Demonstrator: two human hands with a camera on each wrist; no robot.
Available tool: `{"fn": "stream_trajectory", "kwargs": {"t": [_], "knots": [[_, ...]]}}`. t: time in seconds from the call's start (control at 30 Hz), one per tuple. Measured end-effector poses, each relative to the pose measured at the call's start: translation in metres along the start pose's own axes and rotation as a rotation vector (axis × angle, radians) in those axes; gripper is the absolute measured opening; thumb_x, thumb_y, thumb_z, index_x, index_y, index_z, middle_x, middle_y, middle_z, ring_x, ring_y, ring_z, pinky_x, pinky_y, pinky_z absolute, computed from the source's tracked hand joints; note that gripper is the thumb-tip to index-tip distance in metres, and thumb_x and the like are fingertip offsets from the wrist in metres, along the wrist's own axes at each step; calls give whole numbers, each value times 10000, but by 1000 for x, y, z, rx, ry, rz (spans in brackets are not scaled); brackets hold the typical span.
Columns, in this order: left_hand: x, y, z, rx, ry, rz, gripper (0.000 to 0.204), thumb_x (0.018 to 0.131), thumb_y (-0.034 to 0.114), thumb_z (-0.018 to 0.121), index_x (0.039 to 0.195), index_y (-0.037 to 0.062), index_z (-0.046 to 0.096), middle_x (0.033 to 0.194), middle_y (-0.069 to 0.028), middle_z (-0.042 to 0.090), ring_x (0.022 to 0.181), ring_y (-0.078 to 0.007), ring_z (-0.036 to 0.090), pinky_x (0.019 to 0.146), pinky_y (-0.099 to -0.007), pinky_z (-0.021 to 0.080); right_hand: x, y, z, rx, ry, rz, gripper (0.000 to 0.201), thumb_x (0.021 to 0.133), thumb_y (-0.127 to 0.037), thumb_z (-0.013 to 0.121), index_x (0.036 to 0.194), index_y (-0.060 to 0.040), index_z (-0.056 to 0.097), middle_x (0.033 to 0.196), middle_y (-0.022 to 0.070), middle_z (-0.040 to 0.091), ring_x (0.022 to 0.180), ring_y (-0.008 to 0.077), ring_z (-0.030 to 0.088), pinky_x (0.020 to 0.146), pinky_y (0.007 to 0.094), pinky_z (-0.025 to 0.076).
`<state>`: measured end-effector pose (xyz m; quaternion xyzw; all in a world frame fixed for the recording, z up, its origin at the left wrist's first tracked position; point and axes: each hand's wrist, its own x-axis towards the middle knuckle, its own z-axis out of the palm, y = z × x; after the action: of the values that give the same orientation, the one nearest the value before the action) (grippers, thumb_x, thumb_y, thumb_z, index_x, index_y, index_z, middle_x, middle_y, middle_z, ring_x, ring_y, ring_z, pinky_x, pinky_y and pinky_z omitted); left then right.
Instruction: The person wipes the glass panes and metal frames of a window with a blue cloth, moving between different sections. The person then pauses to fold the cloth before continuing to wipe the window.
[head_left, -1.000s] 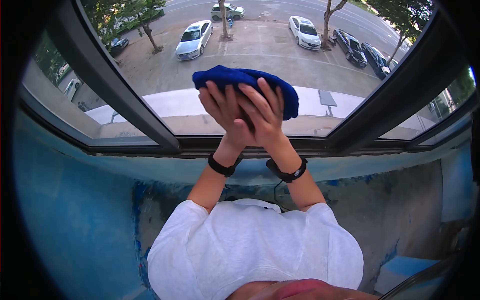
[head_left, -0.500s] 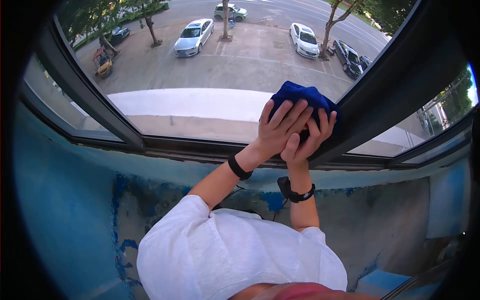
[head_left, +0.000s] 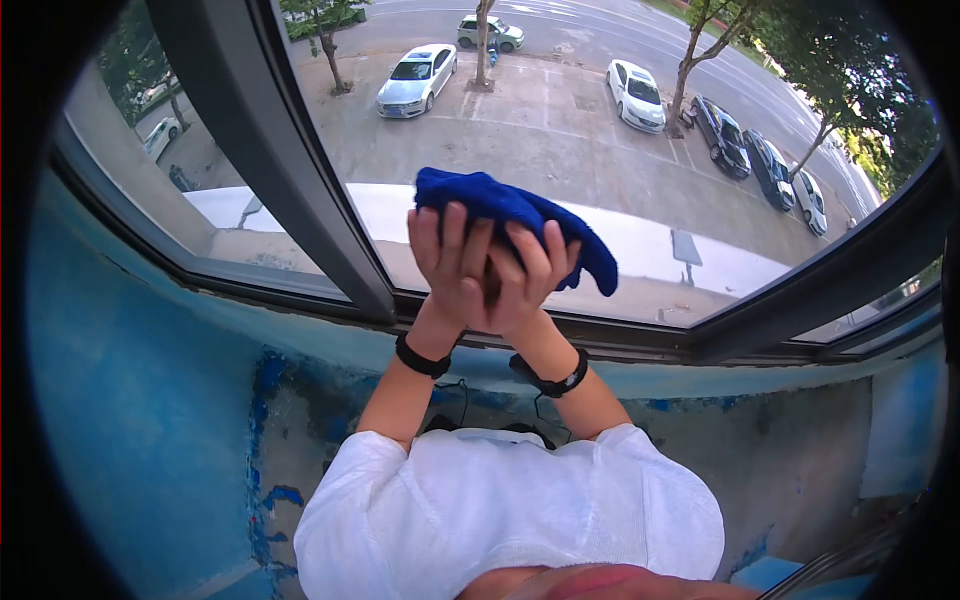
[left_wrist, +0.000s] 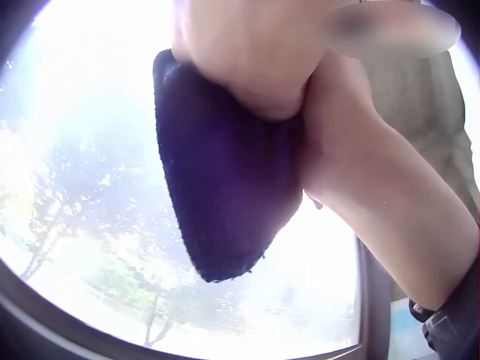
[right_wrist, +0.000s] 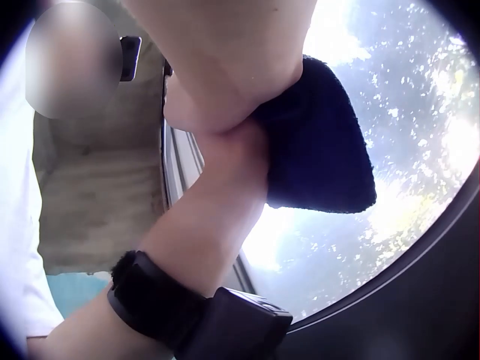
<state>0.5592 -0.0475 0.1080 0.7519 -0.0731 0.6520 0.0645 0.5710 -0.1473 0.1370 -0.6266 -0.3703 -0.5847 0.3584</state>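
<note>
A blue cloth (head_left: 485,195) is spread against the window glass (head_left: 520,130). My left hand (head_left: 447,262) presses on its left part, fingers pointing up. Beside it, my right hand (head_left: 528,278) presses on the middle of the cloth with its fingers spread and slightly bent. The heels of both hands come together at the bottom. One corner of the cloth (head_left: 600,265) droops past the right fingers. In the left wrist view the cloth (left_wrist: 225,172) looks dark against bright glass. The right wrist view has its other side (right_wrist: 322,142) sticking out beyond the hands.
A thick dark window post (head_left: 270,150) slants along the left, and another frame bar (head_left: 800,270) runs at the right. Below the sill (head_left: 640,340) is a blue-painted wall (head_left: 150,400). Parked cars (head_left: 420,80) and trees stand outside. Both wrists wear black straps (head_left: 422,358).
Both hands and the cloth went right to the right-hand window post, then came back left onto the glass. The cloth, bunched half a second ago, is spread wider now. The view has shifted too.
</note>
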Motion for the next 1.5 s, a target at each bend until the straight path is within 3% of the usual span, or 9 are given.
{"fn": "stream_trajectory", "kwargs": {"t": [0.17, 0.33, 0.6, 0.87, 0.97, 1.27, 1.37, 1.47, 1.5], "knots": [[-3, -46, -29, 184, -27, -36, 554, 991, 328, 510, 1434, 30, 362, 1570, -250, 214, 1442, -495, 203, 1147, -604, 241, -1, -39, 42, 29, -53, -40, 378, 901, -385, 567, 1127, -92, 646, 1324, 105, 560, 1338, 368, 405, 1160, 513, 152], [3, -19, -8, 168, 44, -101, 607, 978, 400, 501, 1448, 45, 352, 1576, -250, 212, 1445, -500, 183, 1146, -610, 217, 1, -18, 18, 63, -116, -47, 401, 856, -372, 616, 1157, -123, 706, 1362, 36, 579, 1351, 301, 437, 1178, 459, 188], [38, 147, 73, -80, 155, -36, 399, 951, 325, 516, 1284, 127, 612, 1496, -123, 450, 1428, -389, 303, 1147, -602, 221, 8, 106, -122, -61, -50, -11, 455, 952, -454, 486, 1153, -80, 648, 1342, 172, 553, 1350, 423, 402, 1162, 542, 186], [41, 264, 111, -196, -58, 136, 429, 959, 319, 412, 1318, 218, 624, 1502, 29, 467, 1444, -198, 305, 1206, -451, 167, -27, 186, -222, -154, -13, 147, 556, 980, -465, 399, 1277, -5, 495, 1421, 255, 414, 1388, 480, 288, 1151, 610, 145], [18, 240, 105, -207, -88, 223, 365, 927, 303, 542, 1249, 189, 670, 1457, -3, 510, 1441, -243, 299, 1194, -482, 172, -56, 171, -203, -143, -26, 219, 629, 960, -525, 421, 1324, -12, 431, 1501, 242, 276, 1432, 476, 165, 1146, 632, 96], [-101, 131, 44, -74, -285, 134, 501, 909, 330, 581, 1383, 171, 548, 1591, -38, 307, 1500, -274, 181, 1208, -519, 165, -130, 72, -138, -50, -405, 272, 751, 821, -418, 742, 1352, -20, 390, 1463, 227, 262, 1417, 525, 149, 1126, 658, 101], [-63, 106, 42, 34, -232, 65, 548, 941, 297, 538, 1442, 98, 436, 1631, -130, 151, 1499, -398, 93, 1180, -608, 155, -73, 68, -112, -53, -368, 96, 729, 801, -451, 754, 1311, -27, 452, 1442, 219, 355, 1393, 518, 247, 1098, 650, 161], [31, 86, 35, 51, -72, -4, 532, 984, 278, 477, 1455, 42, 406, 1599, -211, 214, 1478, -436, 152, 1159, -615, 193, 18, 67, -82, -76, -207, -46, 600, 854, -513, 663, 1244, -69, 556, 1445, 184, 451, 1388, 441, 333, 1132, 583, 148], [56, 77, 25, 109, -216, -54, 537, 992, 287, 465, 1461, 36, 399, 1591, -211, 240, 1477, -431, 165, 1156, -593, 214, 56, 64, -78, -58, -172, -70, 572, 850, -507, 668, 1227, -87, 576, 1428, 148, 483, 1390, 413, 348, 1134, 571, 156]]}}
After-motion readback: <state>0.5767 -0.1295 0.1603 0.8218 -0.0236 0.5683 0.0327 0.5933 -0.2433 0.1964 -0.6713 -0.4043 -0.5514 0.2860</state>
